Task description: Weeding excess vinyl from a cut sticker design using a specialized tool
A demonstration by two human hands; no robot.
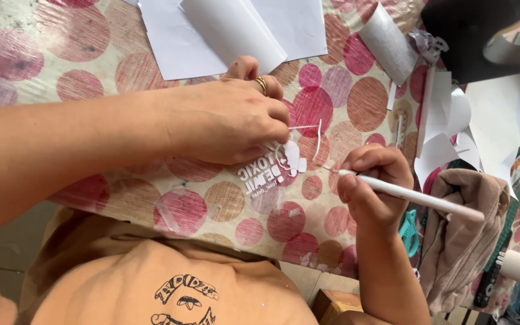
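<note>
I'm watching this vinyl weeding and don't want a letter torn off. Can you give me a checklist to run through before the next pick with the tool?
1. Left hand pins the clear sheet with white lettering flat on the dotted table cover: ok.
2. Right hand grips the white pen-shaped tool near its tip: ok.
3. Tip rests on waste, not on a letter: cannot tell, too small.
4. Lifted white strips hang free of the remaining letters: cannot tell.
5. Loose white paper sheets lie apart from the working spot: ok.
6. Left fingertips out of the tip's path: not ok, they sit close beside it.
</note>
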